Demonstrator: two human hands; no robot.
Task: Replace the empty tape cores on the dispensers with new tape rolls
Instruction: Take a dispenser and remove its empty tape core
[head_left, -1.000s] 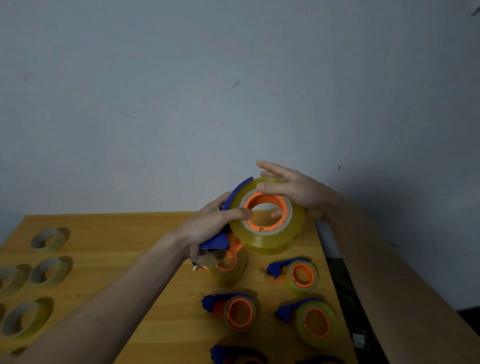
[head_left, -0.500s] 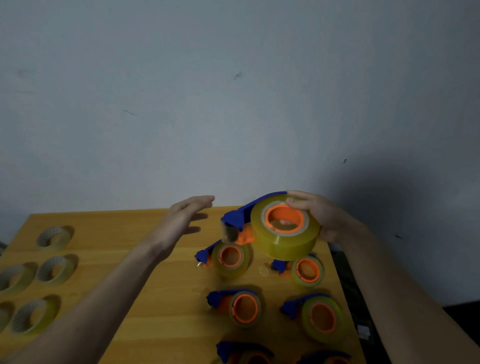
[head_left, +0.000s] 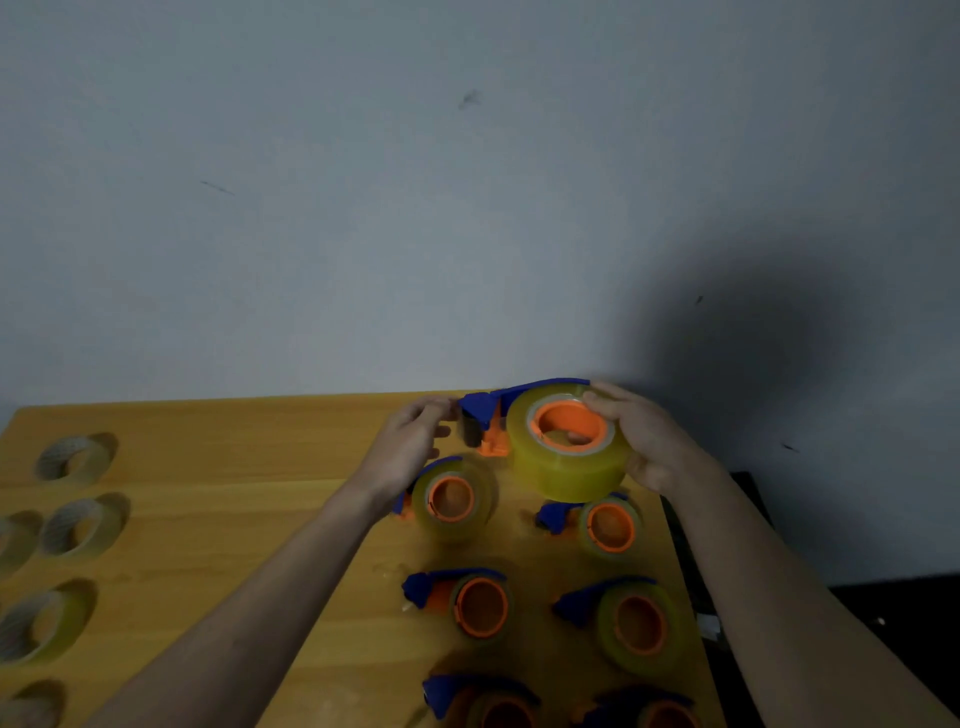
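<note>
— On the table's (head_left: 218, 519) left edge we see the empty cores (head_left: 78, 460); mid-table, our left hand (head_left: 410, 449) pinches the blue nose of the dispenser (head_left: 485, 410).

— And our right hand (head_left: 649, 447) wraps the new tape roll (head_left: 569, 462) on its hub, held above the back row.

— Lowered carelessly, we judge it could knock the loaded dispensers (head_left: 452, 499) underneath.

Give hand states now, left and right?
Left hand: fingers curled at the dispenser's blue front; grip cannot be told.
Right hand: grips the tape roll.
</note>
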